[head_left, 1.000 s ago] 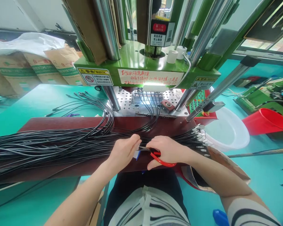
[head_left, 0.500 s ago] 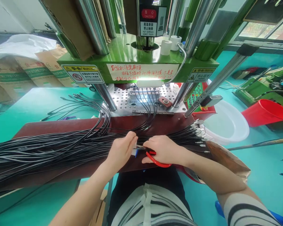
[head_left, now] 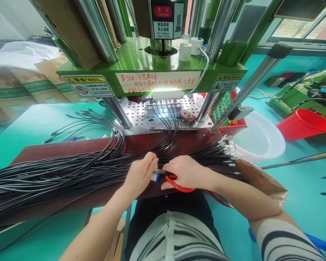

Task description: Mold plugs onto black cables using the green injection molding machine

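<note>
Just under 2 hands, a thick bundle of black wires. In the right hand, fingers curled shut around red-handled pliers. Left hand curled almost shut on top of the wires, no telling if gripping any. Shiny wire ends past the right hand, and a white tub farther out.

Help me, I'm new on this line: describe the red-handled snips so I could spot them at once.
From the green press, drop to the dark red bench before it, with its bundle of black cables. The snips sit in the right hand over that bundle: the only bright red tool there, its loop handle curving below that hand.
</note>
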The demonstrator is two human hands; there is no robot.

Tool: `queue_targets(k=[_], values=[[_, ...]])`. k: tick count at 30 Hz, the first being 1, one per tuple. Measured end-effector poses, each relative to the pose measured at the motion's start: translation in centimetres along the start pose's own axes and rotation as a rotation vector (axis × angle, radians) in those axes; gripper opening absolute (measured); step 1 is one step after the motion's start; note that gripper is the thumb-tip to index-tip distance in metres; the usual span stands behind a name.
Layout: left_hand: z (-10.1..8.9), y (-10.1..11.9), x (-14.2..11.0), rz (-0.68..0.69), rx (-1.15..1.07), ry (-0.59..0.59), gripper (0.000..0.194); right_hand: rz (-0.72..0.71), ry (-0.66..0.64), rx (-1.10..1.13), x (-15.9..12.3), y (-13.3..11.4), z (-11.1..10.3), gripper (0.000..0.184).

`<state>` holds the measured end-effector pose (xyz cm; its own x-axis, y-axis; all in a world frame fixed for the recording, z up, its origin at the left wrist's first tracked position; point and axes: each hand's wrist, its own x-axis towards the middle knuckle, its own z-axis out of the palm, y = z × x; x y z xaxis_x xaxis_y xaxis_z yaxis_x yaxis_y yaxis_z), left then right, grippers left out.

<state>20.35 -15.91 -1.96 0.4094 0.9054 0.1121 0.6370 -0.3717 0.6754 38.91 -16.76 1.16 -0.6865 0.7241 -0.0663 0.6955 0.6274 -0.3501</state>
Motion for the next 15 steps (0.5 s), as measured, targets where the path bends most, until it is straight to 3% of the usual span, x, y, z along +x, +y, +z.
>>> queue_targets(k=[15], values=[[0.19,-0.36,0.22,-0.016,0.028,0.027,0.02,0.035,-0.028,-0.111,-0.04,-0.59,0.42,0.04]])
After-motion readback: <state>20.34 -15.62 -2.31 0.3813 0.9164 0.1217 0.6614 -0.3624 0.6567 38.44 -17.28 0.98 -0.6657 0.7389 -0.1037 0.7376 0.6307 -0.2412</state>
